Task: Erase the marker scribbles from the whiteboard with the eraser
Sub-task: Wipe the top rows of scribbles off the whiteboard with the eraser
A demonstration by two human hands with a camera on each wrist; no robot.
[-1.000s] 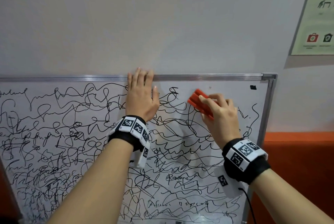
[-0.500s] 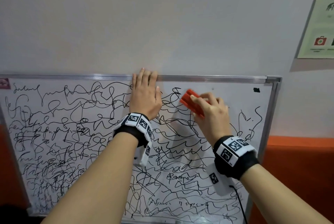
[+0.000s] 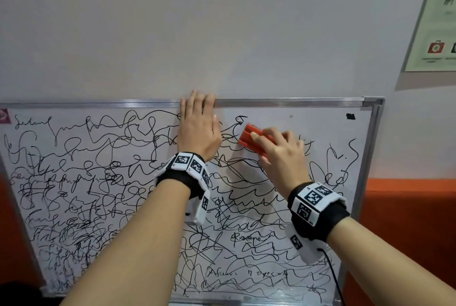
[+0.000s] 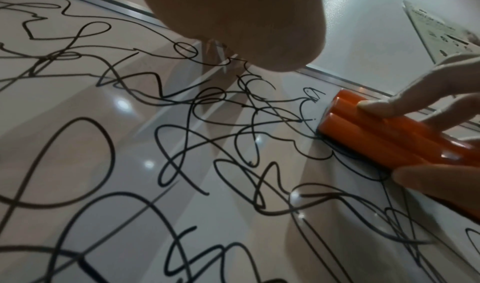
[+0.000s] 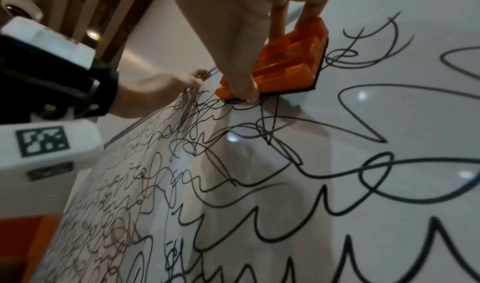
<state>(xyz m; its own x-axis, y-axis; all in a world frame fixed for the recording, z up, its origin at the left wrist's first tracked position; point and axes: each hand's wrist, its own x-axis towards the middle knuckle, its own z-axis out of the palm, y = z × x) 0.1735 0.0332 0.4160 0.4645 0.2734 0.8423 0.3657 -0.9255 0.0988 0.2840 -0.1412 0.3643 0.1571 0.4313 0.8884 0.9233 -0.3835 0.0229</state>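
Note:
A whiteboard [image 3: 328, 130] in a metal frame leans against the wall, covered with black marker scribbles [image 3: 98, 182]. My right hand [image 3: 278, 155] grips an orange eraser [image 3: 249, 139] and presses it flat on the board near the top, right of centre. In the left wrist view the eraser [image 4: 384, 139] lies under a fingertip and thumb; in the right wrist view the eraser [image 5: 288, 65] shows its dark felt against the board. My left hand [image 3: 197, 130] lies flat on the board, fingers straight, fingertips over the top frame [image 3: 296, 102]. A strip right of the eraser is wiped clean.
A grey wall rises above the board. A green safety poster [image 3: 434, 21] hangs at the upper right. An orange band [image 3: 407, 231] runs along the wall right of the board. A small black mark [image 3: 350, 116] sits in the board's top right corner.
My right hand has slid the eraser leftward along the top of the board, closer to my left hand. The left hand has stayed pressed in place.

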